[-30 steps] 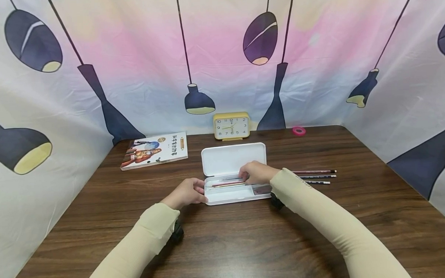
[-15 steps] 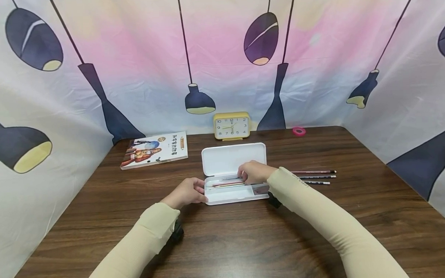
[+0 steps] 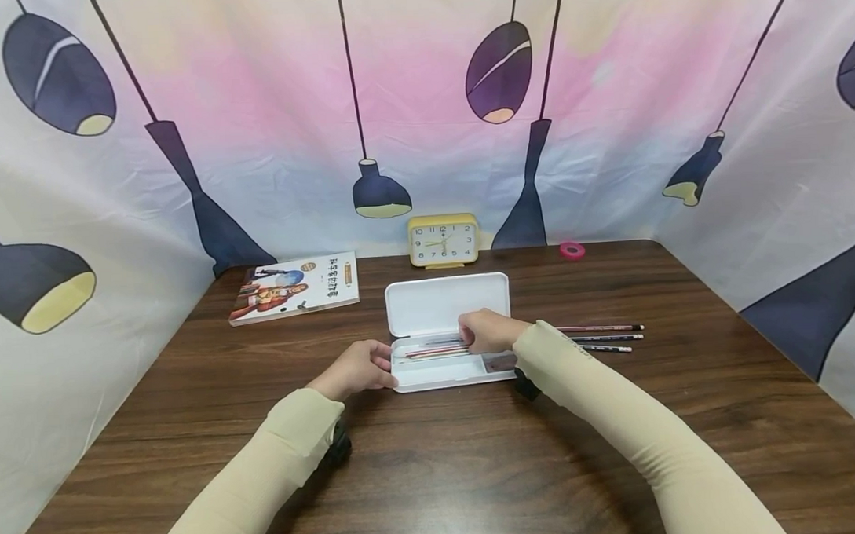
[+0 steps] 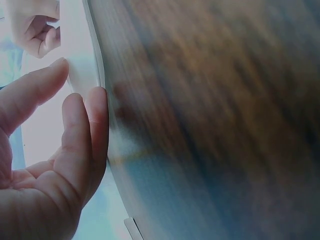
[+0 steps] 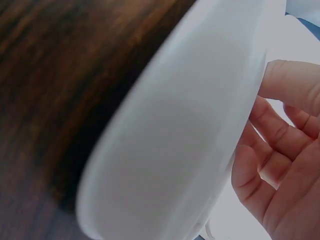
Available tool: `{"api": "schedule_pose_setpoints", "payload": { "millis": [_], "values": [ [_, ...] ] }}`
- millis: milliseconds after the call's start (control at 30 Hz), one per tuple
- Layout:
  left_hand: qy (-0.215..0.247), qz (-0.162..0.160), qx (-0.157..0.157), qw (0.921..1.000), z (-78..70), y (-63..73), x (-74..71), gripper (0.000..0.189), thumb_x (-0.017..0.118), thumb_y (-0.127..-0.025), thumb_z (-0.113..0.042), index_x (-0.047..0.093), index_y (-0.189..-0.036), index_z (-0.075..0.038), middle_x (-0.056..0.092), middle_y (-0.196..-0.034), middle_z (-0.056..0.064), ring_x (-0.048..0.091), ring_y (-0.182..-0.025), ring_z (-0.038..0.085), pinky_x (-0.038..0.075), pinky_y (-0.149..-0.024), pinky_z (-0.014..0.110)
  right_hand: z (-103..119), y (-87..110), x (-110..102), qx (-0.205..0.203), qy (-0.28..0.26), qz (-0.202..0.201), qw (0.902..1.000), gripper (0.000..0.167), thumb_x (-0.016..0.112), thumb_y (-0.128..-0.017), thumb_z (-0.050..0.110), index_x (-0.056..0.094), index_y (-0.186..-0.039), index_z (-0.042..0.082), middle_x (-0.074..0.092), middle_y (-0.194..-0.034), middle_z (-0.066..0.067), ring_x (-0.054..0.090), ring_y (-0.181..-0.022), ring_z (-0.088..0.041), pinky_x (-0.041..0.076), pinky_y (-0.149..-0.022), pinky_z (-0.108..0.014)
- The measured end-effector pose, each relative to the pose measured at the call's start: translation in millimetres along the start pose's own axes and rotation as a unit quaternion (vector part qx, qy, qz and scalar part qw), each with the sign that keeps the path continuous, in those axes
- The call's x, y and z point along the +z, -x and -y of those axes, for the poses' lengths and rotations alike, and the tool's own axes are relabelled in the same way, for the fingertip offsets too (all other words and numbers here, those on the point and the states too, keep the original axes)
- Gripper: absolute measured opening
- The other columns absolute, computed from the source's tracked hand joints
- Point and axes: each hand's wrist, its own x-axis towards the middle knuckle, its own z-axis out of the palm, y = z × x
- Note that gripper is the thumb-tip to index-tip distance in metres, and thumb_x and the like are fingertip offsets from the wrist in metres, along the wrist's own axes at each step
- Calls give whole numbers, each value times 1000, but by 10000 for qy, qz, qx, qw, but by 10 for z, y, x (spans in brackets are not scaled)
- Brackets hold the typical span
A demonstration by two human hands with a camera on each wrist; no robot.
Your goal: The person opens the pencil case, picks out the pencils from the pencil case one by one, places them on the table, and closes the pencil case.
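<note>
A white pencil case (image 3: 438, 369) lies with its lid (image 3: 446, 304) raised, and several slim pencils (image 3: 437, 351) lie in its rear compartment. My left hand (image 3: 358, 369) touches the case's left end, thumb near the front corner; in the left wrist view its fingers (image 4: 75, 130) extend along the white wall. My right hand (image 3: 492, 331) reaches inside the case over the pencils' right part, fingers bent downward. In the right wrist view the hand (image 5: 285, 145) shows behind the case's wall, its fingers curled; I cannot tell whether they pinch a pencil.
Several more pencils (image 3: 603, 339) lie on the brown table (image 3: 434, 463) right of the case, partly behind the right sleeve. Behind the case stands a yellow clock (image 3: 444, 241). A book (image 3: 297, 287) lies at the back left, a pink ring-shaped roll (image 3: 571, 250) at the back right.
The right hand has shifted slightly to the left inside the case within the past second. The left hand stays at the case's left end, and the case keeps its place.
</note>
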Motion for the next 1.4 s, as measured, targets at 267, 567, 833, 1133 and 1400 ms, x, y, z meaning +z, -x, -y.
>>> {"api": "schedule_pose_setpoints", "payload": {
  "millis": [267,567,833,1133,1400],
  "values": [
    [-2,-35,-31,10000,-3,-11,3,50,68,-67,8,48,-112,7,54,-89,15,54,-72,18,49,-64,29,21,13,-1,66,-98,-95,9999,18,64,-71,-2,50,-74,9,50,-70,2,47,-68,-13,40,-62,-24],
    [-16,-93,-15,10000,-15,13,-1,51,68,-66,8,48,-112,8,54,-88,14,54,-71,18,49,-64,29,192,-2,-36,-234,430,-26,9988,12,60,-74,-2,52,-73,8,50,-67,2,47,-66,-14,40,-63,-26],
    [-5,-41,54,10000,10,7,4,49,68,-66,7,49,-111,7,54,-88,14,54,-72,18,49,-64,30,173,-50,8,-176,453,111,9988,12,59,-76,-1,54,-71,9,53,-68,1,48,-67,-13,41,-65,-25],
    [-13,-57,0,10000,-4,-12,11,48,68,-66,7,49,-111,6,54,-88,14,54,-72,18,49,-64,29,67,-42,34,-153,-269,-153,9994,10,64,-74,0,63,-79,8,59,-76,2,54,-75,-11,44,-69,-24],
    [8,-33,1,10000,2,3,10,49,68,-67,7,48,-111,7,54,-89,14,54,-73,19,49,-64,29,64,-16,-21,-244,-535,-208,9981,5,65,-76,6,65,-81,8,60,-75,3,53,-73,-11,43,-69,-25]
  ]
}}
